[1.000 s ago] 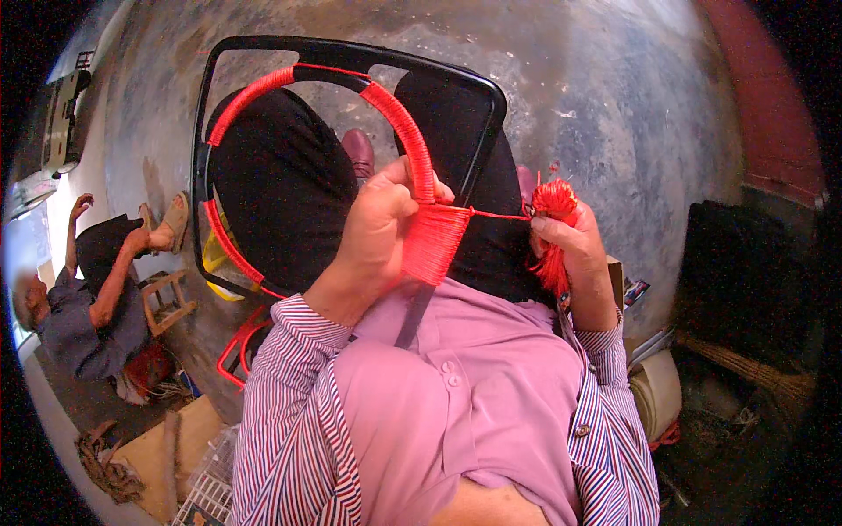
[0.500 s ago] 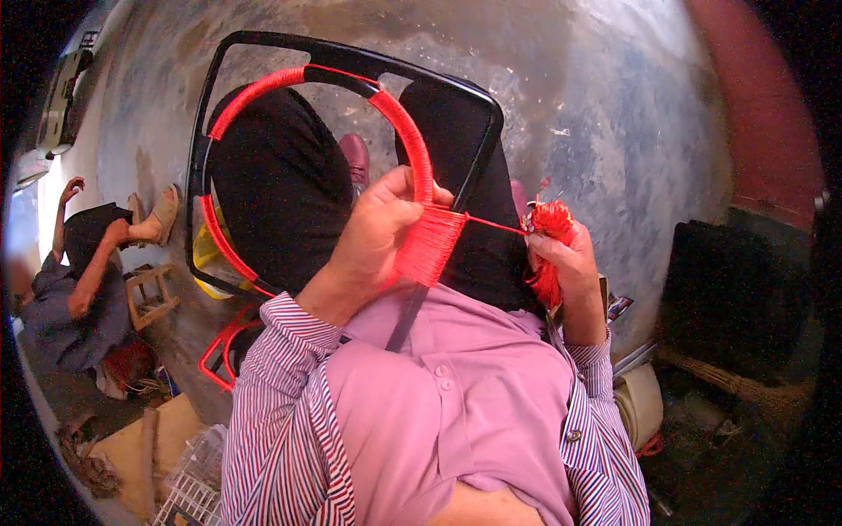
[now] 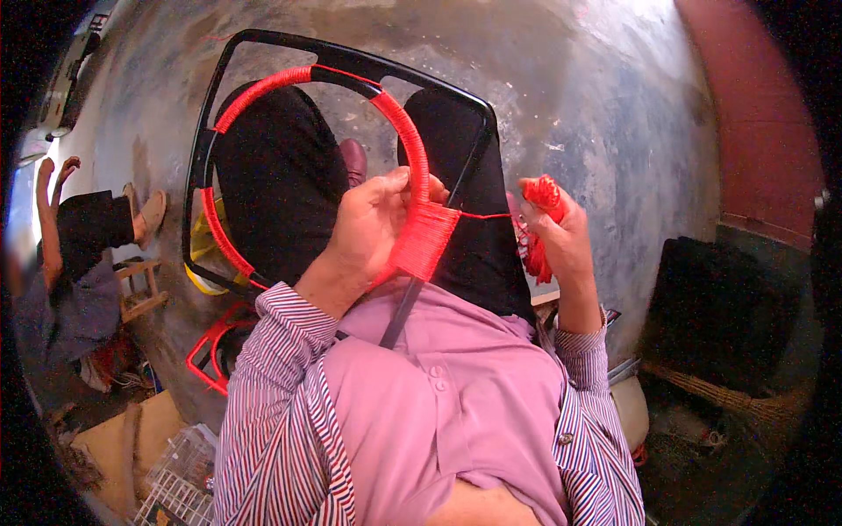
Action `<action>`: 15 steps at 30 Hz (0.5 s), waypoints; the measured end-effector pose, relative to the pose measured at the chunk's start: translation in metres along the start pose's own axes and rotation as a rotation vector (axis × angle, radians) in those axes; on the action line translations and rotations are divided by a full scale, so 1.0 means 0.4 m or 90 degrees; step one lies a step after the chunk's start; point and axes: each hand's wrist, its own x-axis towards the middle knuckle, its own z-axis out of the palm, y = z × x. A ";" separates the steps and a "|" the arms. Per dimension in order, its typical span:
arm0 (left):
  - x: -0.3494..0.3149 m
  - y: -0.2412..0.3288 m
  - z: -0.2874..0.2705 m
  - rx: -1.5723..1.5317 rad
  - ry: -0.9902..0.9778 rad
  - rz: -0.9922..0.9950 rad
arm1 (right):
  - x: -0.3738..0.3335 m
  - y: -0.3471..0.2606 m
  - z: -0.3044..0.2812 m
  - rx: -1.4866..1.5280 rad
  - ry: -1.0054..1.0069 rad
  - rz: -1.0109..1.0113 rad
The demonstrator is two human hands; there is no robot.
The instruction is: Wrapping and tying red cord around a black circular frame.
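Lifting slightly since before, the right hand (image 3: 554,223) is gripping a red cord bundle (image 3: 545,195) while the left hand (image 3: 373,223) is clasping the red-wrapped ring (image 3: 419,175).

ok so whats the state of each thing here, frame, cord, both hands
black frame: resting across the person's lap, tilted
hoop: partly wrapped in red cord, the far side bare
red cord: one strand pulled taut from the hoop to the right hand
cord bundle: bunched up in the right hand
left hand: fingers closed around the wrapped hoop
right hand: closed on the cord bundle
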 end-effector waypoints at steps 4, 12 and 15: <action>0.005 -0.008 -0.011 0.001 0.005 0.006 | 0.000 -0.096 0.076 -0.053 -0.216 0.053; -0.023 -0.016 0.005 0.238 0.019 0.030 | 0.008 -0.028 0.059 0.074 -0.229 0.041; -0.014 -0.013 -0.001 0.195 0.021 0.014 | 0.043 0.016 0.033 0.056 -0.080 0.069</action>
